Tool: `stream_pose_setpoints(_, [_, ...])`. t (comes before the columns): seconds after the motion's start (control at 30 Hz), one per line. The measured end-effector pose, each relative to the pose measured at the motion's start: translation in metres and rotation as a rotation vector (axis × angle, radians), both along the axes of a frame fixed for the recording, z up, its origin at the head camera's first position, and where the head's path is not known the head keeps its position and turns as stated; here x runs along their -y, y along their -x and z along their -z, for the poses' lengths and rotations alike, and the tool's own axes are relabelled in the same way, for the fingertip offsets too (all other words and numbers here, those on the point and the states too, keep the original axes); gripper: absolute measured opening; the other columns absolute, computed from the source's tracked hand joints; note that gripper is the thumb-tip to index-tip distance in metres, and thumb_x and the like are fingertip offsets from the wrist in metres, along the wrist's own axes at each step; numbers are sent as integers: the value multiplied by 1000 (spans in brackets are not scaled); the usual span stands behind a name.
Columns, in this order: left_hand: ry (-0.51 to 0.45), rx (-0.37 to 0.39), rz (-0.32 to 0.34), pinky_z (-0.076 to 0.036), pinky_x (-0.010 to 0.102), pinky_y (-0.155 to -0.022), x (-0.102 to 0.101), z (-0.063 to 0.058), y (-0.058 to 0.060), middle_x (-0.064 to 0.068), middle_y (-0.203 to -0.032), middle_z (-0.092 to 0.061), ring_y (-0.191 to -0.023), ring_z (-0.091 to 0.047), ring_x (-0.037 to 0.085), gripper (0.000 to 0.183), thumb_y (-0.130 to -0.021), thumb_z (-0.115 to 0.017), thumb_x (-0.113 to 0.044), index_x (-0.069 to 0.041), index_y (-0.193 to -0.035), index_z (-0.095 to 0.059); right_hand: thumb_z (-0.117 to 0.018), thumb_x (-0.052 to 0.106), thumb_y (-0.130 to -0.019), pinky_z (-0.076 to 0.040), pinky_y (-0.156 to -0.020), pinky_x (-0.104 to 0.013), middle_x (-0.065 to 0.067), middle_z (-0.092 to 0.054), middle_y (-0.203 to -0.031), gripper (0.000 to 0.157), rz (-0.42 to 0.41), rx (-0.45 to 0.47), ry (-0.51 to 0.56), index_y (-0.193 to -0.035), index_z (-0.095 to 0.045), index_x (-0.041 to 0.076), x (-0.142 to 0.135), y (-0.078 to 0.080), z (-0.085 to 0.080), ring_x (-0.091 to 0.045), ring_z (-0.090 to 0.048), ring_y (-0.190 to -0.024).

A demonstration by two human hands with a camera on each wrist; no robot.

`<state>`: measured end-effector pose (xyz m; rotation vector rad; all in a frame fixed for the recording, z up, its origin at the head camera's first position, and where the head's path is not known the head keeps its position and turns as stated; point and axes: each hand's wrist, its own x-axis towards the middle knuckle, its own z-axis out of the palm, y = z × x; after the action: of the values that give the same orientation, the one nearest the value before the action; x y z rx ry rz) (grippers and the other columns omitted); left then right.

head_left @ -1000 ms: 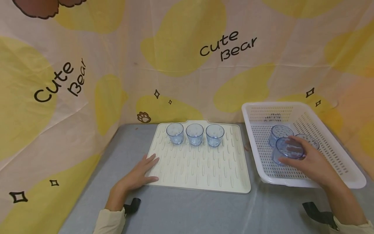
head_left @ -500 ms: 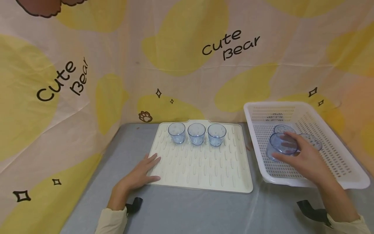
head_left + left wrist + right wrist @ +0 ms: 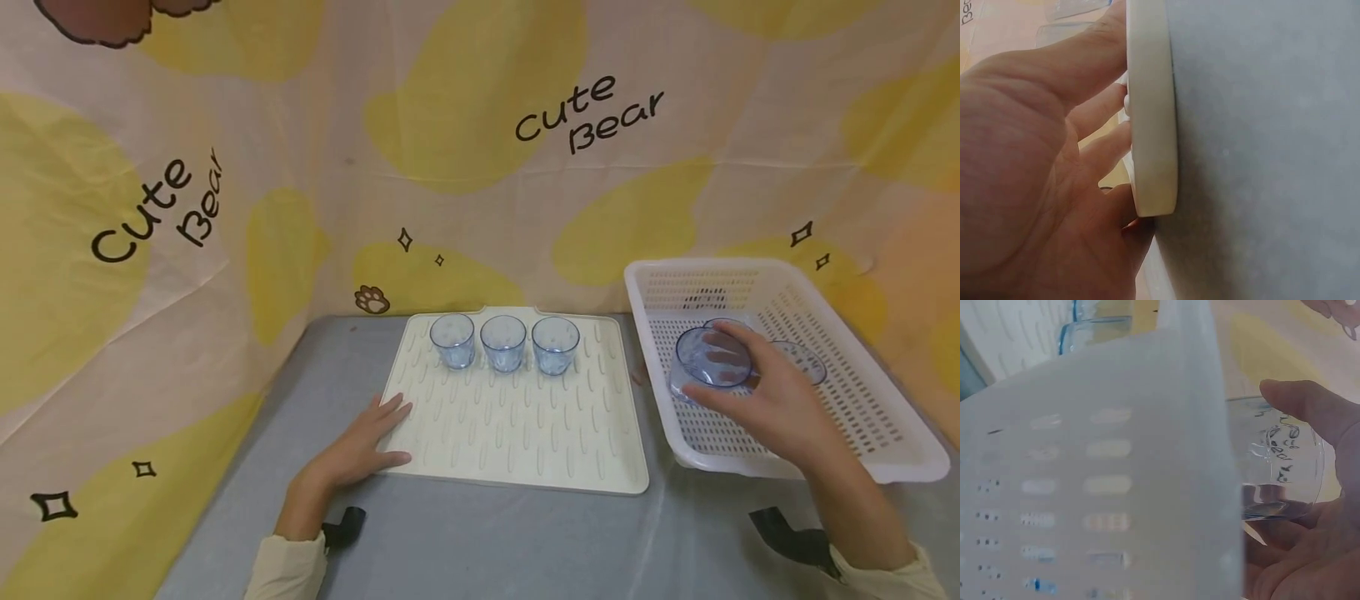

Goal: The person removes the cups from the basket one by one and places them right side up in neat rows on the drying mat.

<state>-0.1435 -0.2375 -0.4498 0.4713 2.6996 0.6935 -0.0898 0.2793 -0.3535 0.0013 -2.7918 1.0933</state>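
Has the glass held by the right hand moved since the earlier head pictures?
Yes. Judged against the white basket in the head view, the glass in the right hand has shifted toward the basket's left side and slightly up the picture.

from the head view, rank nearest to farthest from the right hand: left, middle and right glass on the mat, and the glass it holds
Nearest to the right hand first:
1. Held glass, in its grip.
2. Right glass, right end of the row.
3. Middle glass, centre of the row.
4. Left glass, left end of the row.
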Motion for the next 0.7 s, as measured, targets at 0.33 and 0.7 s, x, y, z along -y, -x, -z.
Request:
stream_pose_setpoints(0.33, [-18, 1, -6, -11, 69, -118, 3, 3, -3, 16, -166, -21, -153, -2, 48, 82, -88, -73, -36, -9, -155, -34, -81, 50, -79, -48, -86, -49, -19, -49, -147, 97, -56, 37, -1, -156, -30, 19, 33, 2, -10, -42, -57, -118])
stream_pose_setpoints(0.7, [-43, -7, 10, -9, 70, -118, 2, 3, -1, 17, -166, -21, -152, -2, 49, 82, -89, -72, -38, -9, -155, -34, -83, 46, -77, -51, -97, -56, -12, -51, -148, 94, -148, 104, 85, -153, -34, 22, 77, 8, 4, -40, -57, -123])
